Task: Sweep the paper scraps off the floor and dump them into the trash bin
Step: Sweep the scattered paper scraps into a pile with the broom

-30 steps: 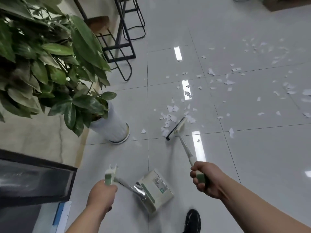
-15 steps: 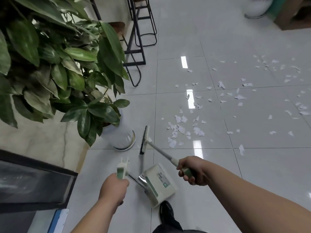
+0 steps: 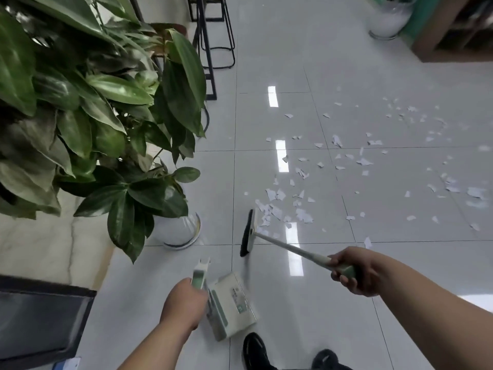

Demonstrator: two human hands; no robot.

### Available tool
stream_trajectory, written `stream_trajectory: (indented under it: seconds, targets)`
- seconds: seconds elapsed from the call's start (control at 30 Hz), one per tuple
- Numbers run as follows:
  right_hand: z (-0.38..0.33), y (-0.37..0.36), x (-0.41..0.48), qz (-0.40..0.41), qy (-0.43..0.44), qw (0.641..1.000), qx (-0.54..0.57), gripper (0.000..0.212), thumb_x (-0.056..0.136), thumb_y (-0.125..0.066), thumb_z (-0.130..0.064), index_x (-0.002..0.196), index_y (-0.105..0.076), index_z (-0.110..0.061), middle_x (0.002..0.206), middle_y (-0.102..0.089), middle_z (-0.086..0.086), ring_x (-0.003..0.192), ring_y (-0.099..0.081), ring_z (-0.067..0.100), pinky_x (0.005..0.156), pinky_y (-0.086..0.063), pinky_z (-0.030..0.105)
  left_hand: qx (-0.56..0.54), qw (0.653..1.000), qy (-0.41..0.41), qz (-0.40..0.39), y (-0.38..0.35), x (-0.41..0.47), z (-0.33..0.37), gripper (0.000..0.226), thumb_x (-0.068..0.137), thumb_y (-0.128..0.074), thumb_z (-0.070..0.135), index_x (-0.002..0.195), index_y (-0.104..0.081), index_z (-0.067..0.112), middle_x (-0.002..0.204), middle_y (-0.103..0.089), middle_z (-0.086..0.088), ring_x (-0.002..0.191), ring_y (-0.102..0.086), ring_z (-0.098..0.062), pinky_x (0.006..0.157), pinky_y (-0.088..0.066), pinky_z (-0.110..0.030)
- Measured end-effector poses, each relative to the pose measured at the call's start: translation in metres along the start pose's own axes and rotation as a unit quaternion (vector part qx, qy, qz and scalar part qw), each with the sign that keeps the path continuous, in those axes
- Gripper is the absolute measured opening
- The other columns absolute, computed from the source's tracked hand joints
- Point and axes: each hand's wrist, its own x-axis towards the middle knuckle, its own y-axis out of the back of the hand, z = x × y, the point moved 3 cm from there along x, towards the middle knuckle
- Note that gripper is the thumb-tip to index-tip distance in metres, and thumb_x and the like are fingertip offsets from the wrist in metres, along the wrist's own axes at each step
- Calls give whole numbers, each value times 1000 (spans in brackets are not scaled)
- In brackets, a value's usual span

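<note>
White paper scraps [image 3: 282, 206] lie scattered over the glossy grey floor tiles, thickest in a small pile at centre and thinning out to the right. My right hand [image 3: 352, 273] grips the green handle of a broom whose black-bristled head [image 3: 248, 232] stands on the floor just left of that pile. My left hand [image 3: 184, 305] holds the green-and-white handle of a white dustpan [image 3: 232, 305], which hangs low near my feet. No trash bin is in view.
A large leafy plant in a white pot [image 3: 178, 231] stands close on the left. Black metal stool legs [image 3: 210, 49] are behind it. Another white pot [image 3: 386, 20] and a wooden cabinet [image 3: 453, 36] sit at far right. My black shoes [image 3: 256, 351] are below.
The broom head swung left from the pile's right side and now stands on its left edge. The view shifted forward, and the dustpan moved nearer my feet.
</note>
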Motion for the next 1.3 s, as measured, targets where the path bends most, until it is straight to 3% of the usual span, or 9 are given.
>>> stream_trajectory:
  seconds: [0.13,0.3,0.47,0.57,0.9,1.1,1.3]
  targets:
    - [-4,38,-14,66,10,998,-4,17,89,-57,-14,106,-56,-11,64,-58,8,41,-50,16,39,-33,17,-6,1000,-9,-17,-3,10,13,8,79,-52,14,80,-59,10,62,-55,-9,53,-48,-28,52,-37,-28]
    - [-11,74,-34,132,57,988,-49,37,88,-56,-8,125,-60,-8,65,-56,11,43,-47,18,47,-30,17,-13,999,-19,-24,-13,15,32,8,83,-51,12,79,-57,9,62,-52,-9,52,-45,-27,50,-37,-27]
    - [-18,94,-59,127,95,984,-83,42,86,-56,-5,128,-59,-8,68,-53,12,45,-44,20,48,-26,20,-30,999,-24,-36,-26,16,54,7,82,-49,9,80,-55,7,63,-49,-10,54,-42,-26,49,-34,-27]
    - [-17,116,-69,105,103,981,-124,40,88,-54,-6,125,-61,-20,70,-53,13,46,-43,20,46,-26,20,-30,998,-26,-42,-37,16,68,6,81,-49,10,77,-53,10,63,-47,-9,54,-41,-26,49,-34,-26]
    - [-27,227,-50,37,30,977,-206,39,85,-55,-11,121,-68,-20,74,-60,14,46,-43,20,48,-26,20,2,999,-14,-42,-109,-12,143,8,79,-48,4,79,-55,8,65,-46,-11,59,-39,-26,45,-34,-25]
    - [-35,344,-35,84,9,962,-261,38,89,-56,-11,124,-62,-23,70,-62,13,46,-46,21,51,-29,20,21,999,4,-29,-171,-38,195,13,80,-50,2,89,-60,2,67,-48,-12,58,-41,-27,45,-35,-25]
    - [-54,413,-28,125,42,929,-345,39,89,-60,-10,128,-60,-12,71,-59,11,40,-53,24,52,-35,20,8,999,33,-14,-224,-62,240,6,81,-49,0,79,-53,4,65,-46,-11,56,-38,-25,46,-32,-24]
